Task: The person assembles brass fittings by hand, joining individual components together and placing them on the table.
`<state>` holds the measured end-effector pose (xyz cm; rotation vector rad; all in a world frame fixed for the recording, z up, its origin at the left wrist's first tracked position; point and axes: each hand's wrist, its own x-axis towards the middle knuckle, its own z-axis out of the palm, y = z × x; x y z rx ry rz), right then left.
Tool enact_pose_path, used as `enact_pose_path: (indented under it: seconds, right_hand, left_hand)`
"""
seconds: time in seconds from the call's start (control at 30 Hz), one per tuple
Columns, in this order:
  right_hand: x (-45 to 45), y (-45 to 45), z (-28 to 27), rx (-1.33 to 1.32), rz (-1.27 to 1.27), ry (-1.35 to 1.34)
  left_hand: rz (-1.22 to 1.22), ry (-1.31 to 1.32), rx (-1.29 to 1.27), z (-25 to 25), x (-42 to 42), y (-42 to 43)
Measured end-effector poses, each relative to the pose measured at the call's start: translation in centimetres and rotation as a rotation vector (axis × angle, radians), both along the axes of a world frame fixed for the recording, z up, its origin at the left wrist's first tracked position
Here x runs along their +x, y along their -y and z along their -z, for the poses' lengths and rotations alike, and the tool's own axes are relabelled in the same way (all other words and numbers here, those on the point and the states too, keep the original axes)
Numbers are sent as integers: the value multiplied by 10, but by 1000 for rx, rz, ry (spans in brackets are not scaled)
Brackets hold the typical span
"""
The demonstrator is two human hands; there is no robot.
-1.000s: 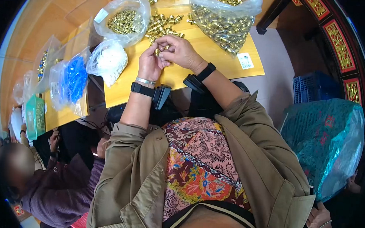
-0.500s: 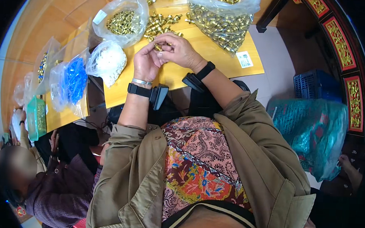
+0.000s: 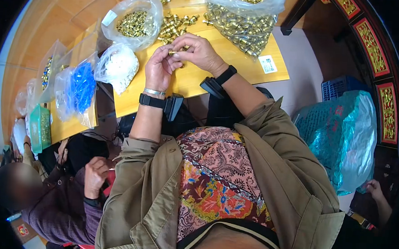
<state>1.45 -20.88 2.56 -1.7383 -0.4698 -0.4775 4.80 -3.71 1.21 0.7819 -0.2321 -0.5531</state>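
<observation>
Fingers [image 3: 181, 40] pinching a small brass fitting [image 3: 171, 52]

Left hand [image 3: 158, 71] and right hand [image 3: 199, 53] hold it between their fingertips above the yellow table [image 3: 252, 74]; a slack pinch on smooth metal could let it roll among the loose brass parts [image 3: 172, 27].

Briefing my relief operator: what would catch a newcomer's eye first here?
The bagged bright blue pieces, left in view, probably draw the eye first, with the shiny teal plastic at right. Above centre, the left hand and right hand hold a small brass-coloured part over the yellow table.
</observation>
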Motion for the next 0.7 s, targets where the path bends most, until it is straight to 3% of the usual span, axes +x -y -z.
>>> enact_pose_path:
  seconds: [0.2, 0.3, 0.6, 0.7]
  right_hand:
    - [-6, -7, -7, 24, -27, -137]
    - [-3, -6, -5, -137, 46, 109]
    - [-1, -2, 0, -35, 116, 28]
    - [1, 0, 2, -159, 77, 83]
  left_hand:
    - [-46, -6, 68, -3, -3, 8]
    - [53, 59, 29, -14, -7, 10]
    - [75, -182, -18, -32, -21, 22]
    - [63, -110, -62, -16, -18, 22]
